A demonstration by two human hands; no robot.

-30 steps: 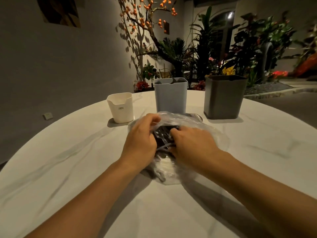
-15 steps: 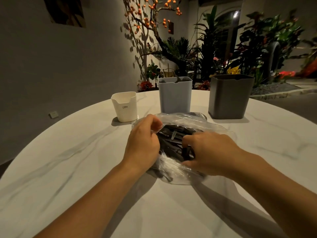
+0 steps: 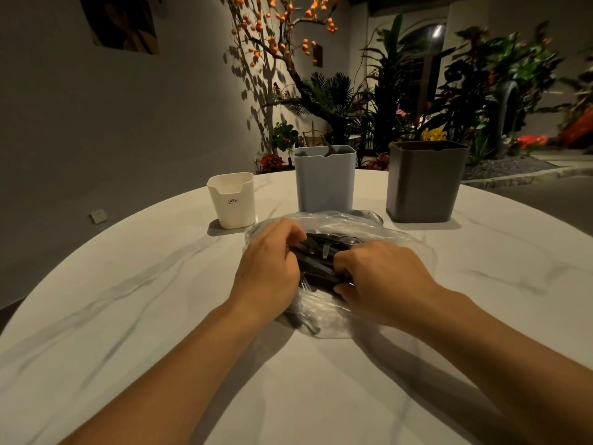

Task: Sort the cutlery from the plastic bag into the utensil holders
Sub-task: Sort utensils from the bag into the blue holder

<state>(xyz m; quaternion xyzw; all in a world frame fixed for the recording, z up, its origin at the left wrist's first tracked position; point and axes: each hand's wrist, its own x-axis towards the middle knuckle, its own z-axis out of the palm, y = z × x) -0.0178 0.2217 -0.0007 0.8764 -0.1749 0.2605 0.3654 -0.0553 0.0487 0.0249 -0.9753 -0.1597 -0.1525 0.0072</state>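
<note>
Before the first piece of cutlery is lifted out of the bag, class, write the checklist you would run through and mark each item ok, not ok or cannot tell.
1. Plastic bag open, black cutlery exposed: ok.
2. Left hand holds the bag's edge: ok.
3. Right hand has a grip on one single piece: cannot tell, its fingertips are hidden.
4. White holder, blue holder and grey holder upright behind the bag: ok.
5. Holders empty: not ok for blue, something dark shows at its rim; others cannot tell.
</note>
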